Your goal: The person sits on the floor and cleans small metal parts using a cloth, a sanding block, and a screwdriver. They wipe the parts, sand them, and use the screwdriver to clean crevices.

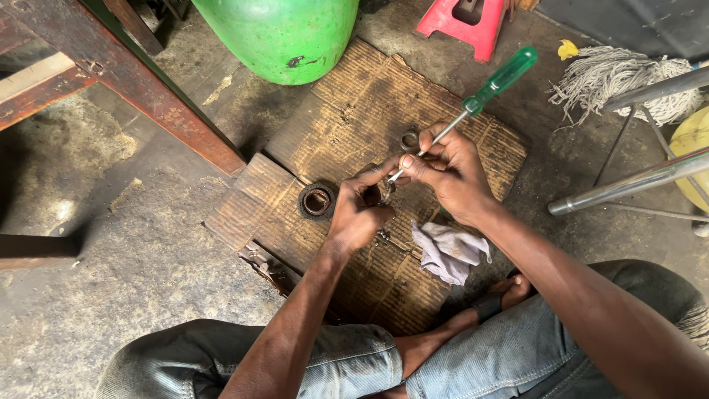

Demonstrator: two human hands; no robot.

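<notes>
Head view: left hand [360, 214] pinches a small part [375, 193] above the cardboard [354, 111]; right hand [450, 174] grips a screwdriver [473, 103], shaft slanting down-left, tip at the part.

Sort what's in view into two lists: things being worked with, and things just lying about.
In hand or in use:
- green-handled screwdriver, held in the right hand
- small metal part, held in the left hand
- cardboard sheet under the hands

Lying about:
- dark ring and small metal ring on the cardboard
- white rag
- green container
- red stool
- mop head
</notes>
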